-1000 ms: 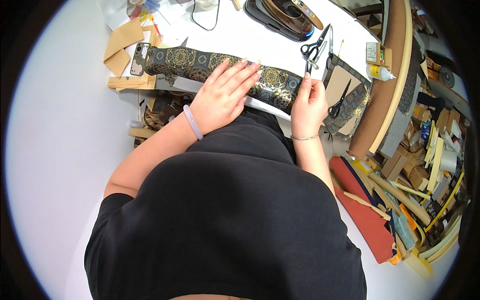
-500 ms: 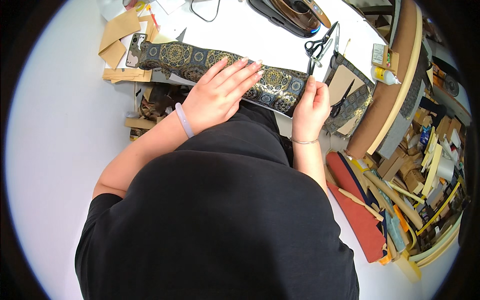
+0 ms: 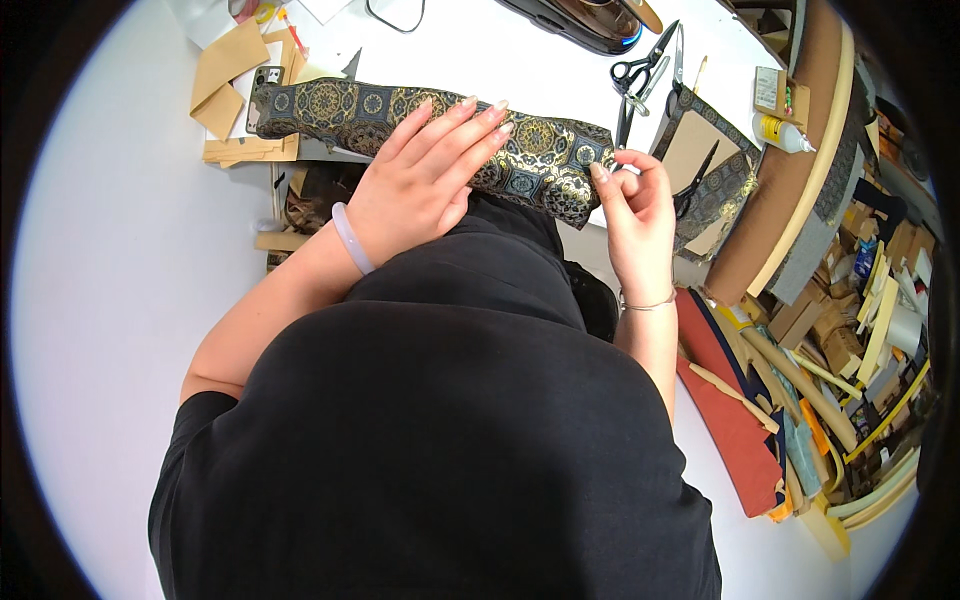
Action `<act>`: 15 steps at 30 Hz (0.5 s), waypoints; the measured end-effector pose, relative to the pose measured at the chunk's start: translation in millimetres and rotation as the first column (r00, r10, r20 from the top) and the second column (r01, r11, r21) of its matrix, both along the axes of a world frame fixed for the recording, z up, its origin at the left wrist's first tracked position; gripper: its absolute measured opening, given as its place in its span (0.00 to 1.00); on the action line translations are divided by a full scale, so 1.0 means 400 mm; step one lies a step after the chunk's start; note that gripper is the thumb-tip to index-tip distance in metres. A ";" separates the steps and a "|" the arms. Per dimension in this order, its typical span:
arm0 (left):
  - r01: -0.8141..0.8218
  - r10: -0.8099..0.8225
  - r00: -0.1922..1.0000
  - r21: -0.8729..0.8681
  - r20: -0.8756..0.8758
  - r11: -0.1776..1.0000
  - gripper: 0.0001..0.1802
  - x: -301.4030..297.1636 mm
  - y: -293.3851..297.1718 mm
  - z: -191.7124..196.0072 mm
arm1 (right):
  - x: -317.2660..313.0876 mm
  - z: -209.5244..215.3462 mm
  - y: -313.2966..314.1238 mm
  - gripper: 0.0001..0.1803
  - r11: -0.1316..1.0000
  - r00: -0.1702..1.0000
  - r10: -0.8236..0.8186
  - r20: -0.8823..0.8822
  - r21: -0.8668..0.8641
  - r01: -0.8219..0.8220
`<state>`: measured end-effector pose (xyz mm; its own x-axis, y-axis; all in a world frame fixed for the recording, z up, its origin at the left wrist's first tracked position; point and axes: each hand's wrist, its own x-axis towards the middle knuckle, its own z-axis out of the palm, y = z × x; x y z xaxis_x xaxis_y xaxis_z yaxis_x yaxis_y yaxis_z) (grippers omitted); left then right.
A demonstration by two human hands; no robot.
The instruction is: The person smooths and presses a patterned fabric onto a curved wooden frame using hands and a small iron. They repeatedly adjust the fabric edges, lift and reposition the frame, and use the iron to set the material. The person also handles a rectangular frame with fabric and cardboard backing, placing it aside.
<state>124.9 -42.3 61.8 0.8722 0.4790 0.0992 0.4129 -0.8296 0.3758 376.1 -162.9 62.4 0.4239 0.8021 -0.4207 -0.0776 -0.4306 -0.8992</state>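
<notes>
A long strip of black, gold and blue patterned fabric (image 3: 537, 143) lies along the near edge of the white table. My left hand (image 3: 428, 172) rests flat across its middle, fingers stretched out, a pale lilac bangle on the wrist. At the strip's right end, my right hand (image 3: 637, 205) pinches the fabric's edge between thumb and index finger, the other fingers curled. Just beyond that hand are black-handled scissors (image 3: 632, 77). To its right, more patterned fabric with a beige panel (image 3: 697, 150) carries a second pair of black scissors (image 3: 692, 187).
A phone (image 3: 266, 76) and brown paper pieces (image 3: 228, 75) lie at the far left. A dark, glossy device (image 3: 590, 22) stands at the back. On the right are a white bottle (image 3: 783, 133), a small box (image 3: 772, 92), a long brown roll (image 3: 790, 170) and red material (image 3: 735, 430) below.
My right hand has shifted slightly right, its thumb and index finger repositioned at the fabric's end. The fabric and my left hand appear slightly farther left in the view.
</notes>
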 end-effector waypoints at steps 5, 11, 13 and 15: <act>-0.028 0.028 0.999 -0.012 -0.015 1.000 0.40 0.006 -0.006 0.001 | 0.035 0.026 -0.006 0.24 0.995 0.992 0.024 -0.125 -0.091 -0.036; -0.043 0.042 0.998 -0.022 -0.040 0.999 0.41 0.011 -0.010 0.004 | 0.065 0.027 -0.004 0.15 0.963 0.948 0.059 -0.312 -0.233 -0.137; -0.046 0.045 0.998 -0.031 -0.043 0.998 0.41 0.010 -0.010 0.007 | 0.069 0.027 -0.003 0.13 0.955 0.953 0.083 -0.293 -0.251 -0.161; -0.050 0.048 0.998 -0.038 -0.050 0.998 0.42 0.011 -0.011 0.009 | 0.072 0.028 -0.002 0.11 0.951 0.955 0.100 -0.278 -0.257 -0.174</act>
<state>129.3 -46.7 65.2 0.8512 0.5236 0.0374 0.4710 -0.7933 0.3859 404.8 -163.6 73.6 0.1653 0.6815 -0.7129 -0.2136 -0.6810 -0.7005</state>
